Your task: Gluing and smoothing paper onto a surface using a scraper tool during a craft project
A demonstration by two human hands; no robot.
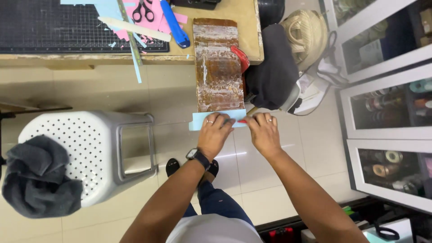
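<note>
Pale blue paper strip (198, 120) lies across the near end of a long, stained brown board (218, 67) that juts off the desk (234, 18), and both hands are down on it. The left hand (215, 132) is pressed flat, fingers spread over the middle of the strip, pinning it rather than gripping it. Just beside it the right hand (264, 132) has its fingers curled, the grip closed on a small red tool (243, 120) whose tip pokes out toward the left hand; what kind of tool it is cannot be made out.

Judging from this, the trick is steady downward pressure from the flat hand so the strip cannot slide off the board's edge, while the red tool works close to those pinning fingertips without crossing them.

Beyond the hands, up on the desk, sit a dark cutting mat (54, 27), pink and blue paper scraps (128, 33), scissors (143, 10) and a blue utility knife (175, 24). Out to the left of the left hand stands a perforated white stool (85, 148) with a grey cloth (38, 177) draped on it.
</note>
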